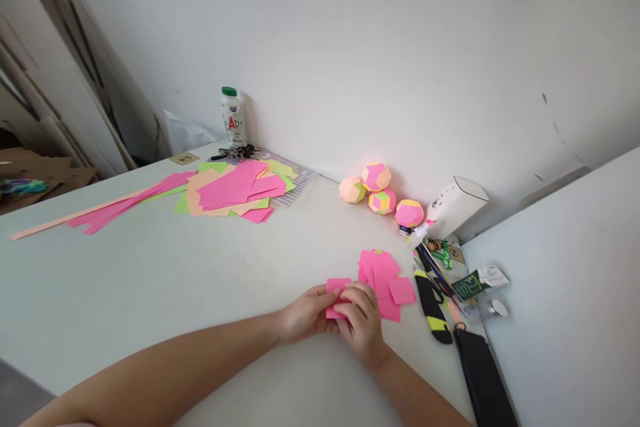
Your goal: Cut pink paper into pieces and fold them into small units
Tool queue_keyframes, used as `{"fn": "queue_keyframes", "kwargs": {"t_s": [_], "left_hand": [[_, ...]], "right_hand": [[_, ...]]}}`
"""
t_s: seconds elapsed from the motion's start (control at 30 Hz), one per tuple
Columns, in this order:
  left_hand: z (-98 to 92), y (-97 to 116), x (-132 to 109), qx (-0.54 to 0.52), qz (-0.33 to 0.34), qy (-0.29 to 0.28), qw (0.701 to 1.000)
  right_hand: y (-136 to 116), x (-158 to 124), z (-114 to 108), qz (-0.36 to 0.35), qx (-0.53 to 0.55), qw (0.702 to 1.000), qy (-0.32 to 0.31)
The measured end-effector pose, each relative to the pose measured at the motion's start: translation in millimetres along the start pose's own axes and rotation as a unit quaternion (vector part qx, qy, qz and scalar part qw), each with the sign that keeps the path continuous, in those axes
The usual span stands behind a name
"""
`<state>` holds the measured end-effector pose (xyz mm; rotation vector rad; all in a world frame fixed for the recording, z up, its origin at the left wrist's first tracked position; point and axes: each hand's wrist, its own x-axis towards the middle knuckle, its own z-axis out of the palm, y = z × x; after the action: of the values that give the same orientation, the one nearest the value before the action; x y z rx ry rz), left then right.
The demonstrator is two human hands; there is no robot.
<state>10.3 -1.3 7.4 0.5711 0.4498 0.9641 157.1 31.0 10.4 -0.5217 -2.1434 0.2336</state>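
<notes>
Both my hands meet low on the white table over a small pink paper square. My left hand pinches the square from the left with closed fingers. From the right, my right hand curls its fingers over the same square. Just right of the hands lies a loose pile of pink paper squares, touching or overlapping one another.
Several folded paper balls sit against the wall. A spread of pink, orange and green sheets and long paper strips lies at left. A bottle, keys, a white box, pens and a black-yellow cutter crowd the right.
</notes>
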Motion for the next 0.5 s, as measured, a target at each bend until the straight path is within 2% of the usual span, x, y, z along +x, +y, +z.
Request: {"fn": "queue_keyframes", "kwargs": {"t_s": [0.1, 0.23, 0.33, 0.5], "left_hand": [[-3.9, 12, -3, 0.017, 0.014, 0.029, 0.999], [-8.2, 22, 3, 0.015, 0.011, 0.039, 0.999], [-15.1, 28, 7, 0.035, 0.013, 0.035, 0.999], [-19.3, 32, 6, 0.073, -0.005, 0.004, 0.997]], "right_hand": [[9, 8, 13, 0.043, 0.045, 0.998, -0.017], [26, 10, 8, 0.162, 0.133, 0.977, -0.026], [31, 11, -1, 0.224, 0.258, 0.934, -0.102], [29, 13, -3, 0.253, 0.395, 0.874, -0.124]]}}
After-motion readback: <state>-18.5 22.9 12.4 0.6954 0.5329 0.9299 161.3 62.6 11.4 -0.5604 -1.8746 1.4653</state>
